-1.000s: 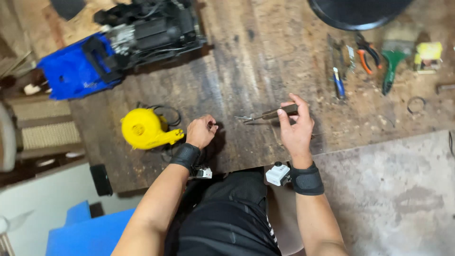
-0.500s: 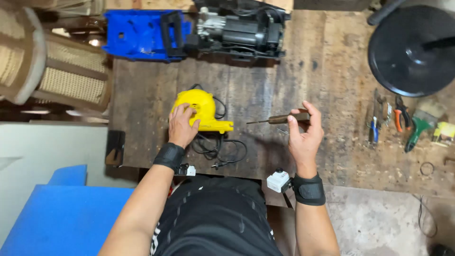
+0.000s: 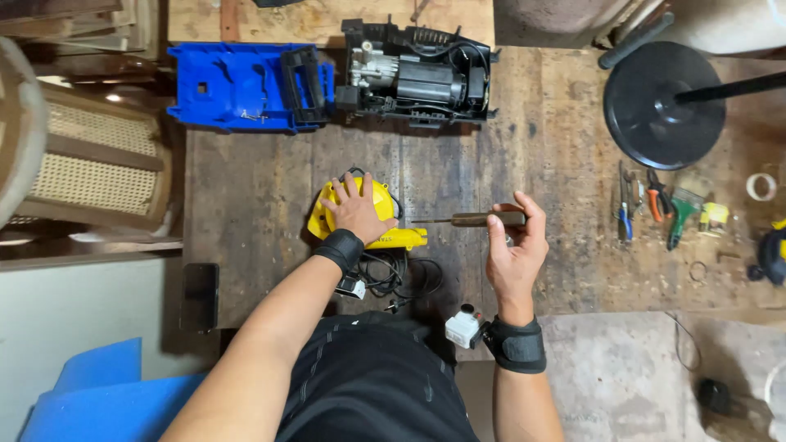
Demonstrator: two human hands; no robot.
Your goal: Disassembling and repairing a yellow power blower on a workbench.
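A dark phone (image 3: pixel 200 296) lies flat near the left edge of the wooden workbench (image 3: pixel 246 205), its rectangular black screen blank and facing up. It sits on the near-left corner of that bench, well apart from everything else on it. No packages, labels or signs can be made out anywhere else on or around the bench

We see the left hand (image 3: pixel 357 211) resting on the blower (image 3: pixel 360 219), with its cord (image 3: pixel 401 278) lying nearer us. To its right, the right hand (image 3: pixel 512 250) holds the screwdriver (image 3: pixel 471 219). Behind them sit the plastic housing (image 3: pixel 246 88) and, right of it, the opened motor unit (image 3: pixel 417 75).
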